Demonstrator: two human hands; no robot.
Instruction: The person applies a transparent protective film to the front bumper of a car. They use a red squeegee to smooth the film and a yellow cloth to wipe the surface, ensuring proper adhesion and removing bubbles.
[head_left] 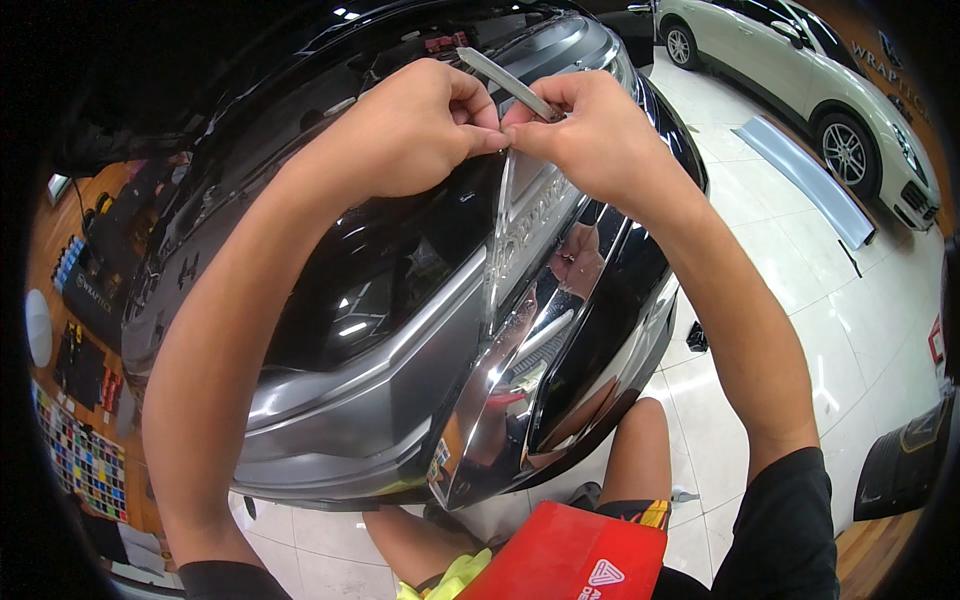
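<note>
My left hand (428, 128) is closed, its thumb and forefinger pinched at the upper end of a strip of clear film (497, 245). My right hand (598, 135) meets it there, its thumb tip touching the left fingertips. A slim silver craft knife (505, 82) lies in the right fingers, pointing up and left. Below the hands, the strip runs down beside a shiny chrome trim piece (510, 350) on a dark car (340, 270). Grey plastic-looking trim (350, 400) curves along the near side. How much film the right fingers hold is hidden.
A red pouch or box (570, 550) rests by my lap. To the right, a long silver-blue panel (805, 180) lies on white floor tiles (770, 300) near a white car (800, 80). Tools and colour swatches (75, 450) are on the left.
</note>
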